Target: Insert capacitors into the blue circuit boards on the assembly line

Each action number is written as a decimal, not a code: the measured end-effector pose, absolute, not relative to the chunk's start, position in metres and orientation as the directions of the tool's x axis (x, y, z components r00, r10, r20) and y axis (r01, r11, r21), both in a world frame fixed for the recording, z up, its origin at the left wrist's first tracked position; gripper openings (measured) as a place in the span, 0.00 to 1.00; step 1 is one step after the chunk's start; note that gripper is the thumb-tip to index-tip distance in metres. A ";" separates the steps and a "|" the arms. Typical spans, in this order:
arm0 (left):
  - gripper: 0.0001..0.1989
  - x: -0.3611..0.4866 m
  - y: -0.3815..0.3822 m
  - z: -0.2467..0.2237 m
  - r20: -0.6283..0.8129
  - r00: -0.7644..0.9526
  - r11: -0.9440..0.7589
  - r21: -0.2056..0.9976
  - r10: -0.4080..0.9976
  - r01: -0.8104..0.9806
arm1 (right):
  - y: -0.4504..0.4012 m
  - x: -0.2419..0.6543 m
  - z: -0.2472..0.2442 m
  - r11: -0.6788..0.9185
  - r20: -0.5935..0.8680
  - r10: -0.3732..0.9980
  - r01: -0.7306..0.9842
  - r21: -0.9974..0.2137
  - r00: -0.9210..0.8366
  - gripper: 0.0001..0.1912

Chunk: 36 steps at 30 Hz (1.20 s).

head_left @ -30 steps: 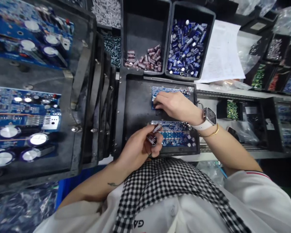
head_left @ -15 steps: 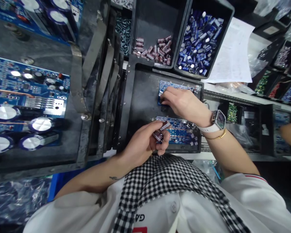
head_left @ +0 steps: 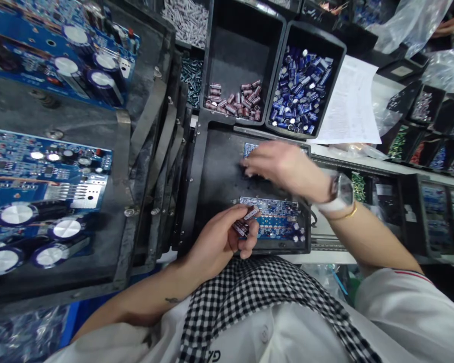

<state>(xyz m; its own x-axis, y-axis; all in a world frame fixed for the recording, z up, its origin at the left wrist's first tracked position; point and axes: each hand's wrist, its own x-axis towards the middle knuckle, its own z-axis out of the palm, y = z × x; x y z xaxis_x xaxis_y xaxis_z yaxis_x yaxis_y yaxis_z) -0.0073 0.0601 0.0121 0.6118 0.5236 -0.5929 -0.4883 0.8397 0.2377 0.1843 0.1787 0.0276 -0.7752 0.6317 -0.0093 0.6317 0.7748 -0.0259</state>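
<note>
My left hand (head_left: 227, 234) is closed around a few brown capacitors (head_left: 241, 228), over the left end of the near blue circuit board (head_left: 278, 220). Blurred by motion, my right hand (head_left: 274, 164) hovers over the far blue circuit board (head_left: 249, 148) and covers most of it. Its fingers point down to the left, and whether they hold anything cannot be made out. Both boards lie in a black tray (head_left: 219, 161).
Behind the tray stand a bin (head_left: 245, 45) of brown capacitors and a bin (head_left: 331, 75) of blue capacitors. A paper sheet (head_left: 350, 106) lies to their right. Stacked black racks (head_left: 136, 156) with large populated boards (head_left: 41, 186) rise at the left. Small parts bins (head_left: 419, 131) line the right.
The view has shifted, so the tray and bins appear lower. My right hand has moved slightly left over the far board and is now blurred. My left hand keeps its hold on the capacitors.
</note>
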 end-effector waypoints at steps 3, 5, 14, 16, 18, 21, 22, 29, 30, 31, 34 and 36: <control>0.08 -0.007 0.061 0.012 -0.600 0.605 0.840 0.243 0.523 -0.486 | 0.239 0.200 0.018 0.594 0.106 0.797 0.803 0.039 -0.595 0.19; 0.08 -0.007 0.061 0.012 -0.607 0.597 0.838 0.245 0.524 -0.487 | 0.277 0.205 0.003 0.557 0.028 0.826 0.823 0.113 -0.563 0.20; 0.09 -0.003 0.065 0.012 -0.632 0.514 0.805 0.348 0.580 -0.480 | 0.301 0.179 -0.029 0.388 0.072 0.917 0.919 0.074 -0.393 0.05; 0.08 -0.002 0.064 0.015 -0.627 0.504 0.798 0.385 0.595 -0.463 | 0.281 0.184 -0.006 0.355 0.116 0.930 0.935 -0.025 -0.350 0.05; 0.06 -0.002 0.057 0.019 -0.606 0.513 0.792 0.418 0.608 -0.445 | 0.241 0.196 0.023 0.374 0.169 0.922 0.912 -0.167 -0.347 0.07; 0.07 0.000 0.035 0.023 -0.546 0.621 0.824 0.433 0.562 -0.365 | 0.144 0.217 0.055 0.463 0.191 0.886 0.819 -0.338 -0.422 0.10; 0.08 0.002 0.025 0.022 -0.526 0.687 0.856 0.418 0.502 -0.305 | 0.109 0.223 0.060 0.463 0.158 0.886 0.799 -0.383 -0.437 0.09; 0.09 0.023 -0.016 -0.002 -0.500 0.860 0.966 0.258 0.104 0.033 | -0.024 0.230 0.019 0.412 -0.043 0.897 0.867 -0.278 -0.440 0.12; 0.09 0.023 -0.017 -0.003 -0.504 0.856 0.964 0.263 0.115 0.026 | -0.024 0.229 0.012 0.430 -0.035 0.893 0.873 -0.228 -0.449 0.12; 0.09 0.022 -0.019 -0.003 -0.508 0.852 0.962 0.271 0.126 0.019 | -0.023 0.227 0.006 0.443 -0.027 0.889 0.875 -0.193 -0.456 0.11; 0.09 0.015 -0.022 -0.003 -0.520 0.840 0.963 0.270 0.154 -0.010 | -0.016 0.225 -0.001 0.450 -0.014 0.888 0.876 -0.172 -0.459 0.12; 0.09 0.011 -0.023 -0.003 -0.519 0.837 0.965 0.259 0.172 -0.038 | -0.015 0.226 0.000 0.452 -0.017 0.887 0.874 -0.178 -0.462 0.12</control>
